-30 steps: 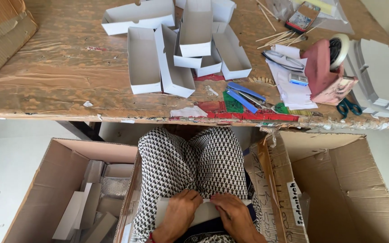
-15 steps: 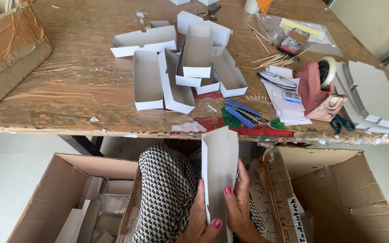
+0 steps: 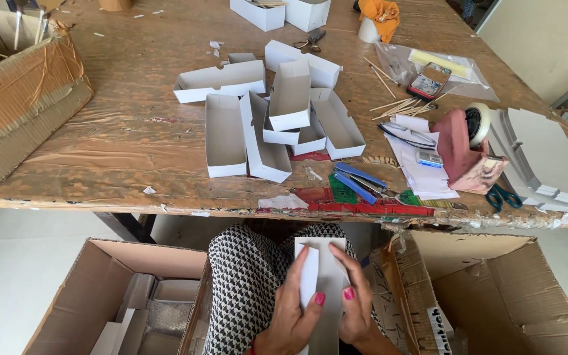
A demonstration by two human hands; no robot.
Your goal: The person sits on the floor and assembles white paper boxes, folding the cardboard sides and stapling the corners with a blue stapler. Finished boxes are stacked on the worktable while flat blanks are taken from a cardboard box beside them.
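Nearest to me, low over the lap in the black and white patterned cloth [image 3: 241, 289], both hands hold one white cardboard piece [image 3: 323, 276]. It is a flat, partly folded blank, and its long axis stands about upright in the view, running away from the body toward the table edge. The left hand [image 3: 290, 319] grips it from the left side, thumb pressed on the front face over a folded flap. The right hand [image 3: 356, 306] comes from the right, its thumb also pressed on the front. So both hands are closed in a pinch on the same piece, with the card between them; neither is clearly nearer, and the lower end of the card is hidden behind the palms.

On the floor stands an open brown carton [image 3: 126, 289] to the left of the knees, with pale packets inside, and another brown carton [image 3: 494, 289] to the right.

Further out is the worn wooden table [image 3: 119, 144]. Near its front edge lie a blue stapler [image 3: 359, 183] and green-handled scissors [image 3: 502, 196]. Beyond these sits a loose group of finished white trays [image 3: 277, 125], some leaning on each other, and at the right a stack of grey-white flat sheets [image 3: 547, 164].
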